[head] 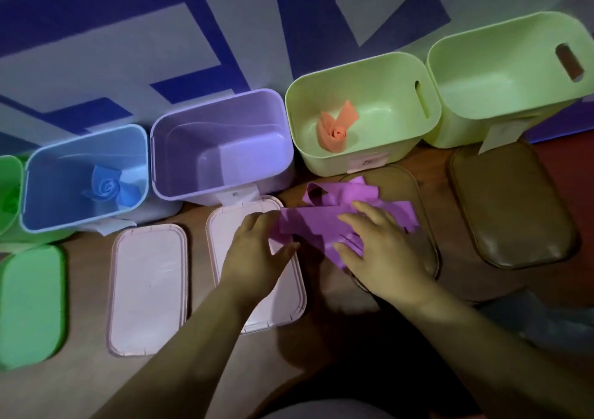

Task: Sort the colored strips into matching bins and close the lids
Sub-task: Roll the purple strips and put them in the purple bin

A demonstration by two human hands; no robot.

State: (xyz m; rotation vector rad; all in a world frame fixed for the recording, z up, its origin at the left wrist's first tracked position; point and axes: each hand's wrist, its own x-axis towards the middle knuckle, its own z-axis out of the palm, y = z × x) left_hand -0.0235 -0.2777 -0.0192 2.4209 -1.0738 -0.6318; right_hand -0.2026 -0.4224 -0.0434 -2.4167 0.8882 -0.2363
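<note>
A loose bundle of purple strips (321, 222) lies on the table in front of the empty purple bin (221, 148), partly over a brown lid (401, 187). My left hand (257, 248) pinches the bundle's left end between curled fingers and thumb. My right hand (382, 248) rests on the right part of the bundle with its fingers spread and fairly straight. The blue bin (48, 193) holds a rolled blue strip (106, 187). A rolled orange strip (334, 129) sits in a pale green bin (363, 74). All bins in view stand without lids.
A green bin (6, 193) shows at the far left, and a second, empty pale green bin (508, 74) at the far right. Lids lie flat in front: a green lid (32, 306), two pink lids (148, 290) (283, 303) and another brown lid (511, 206).
</note>
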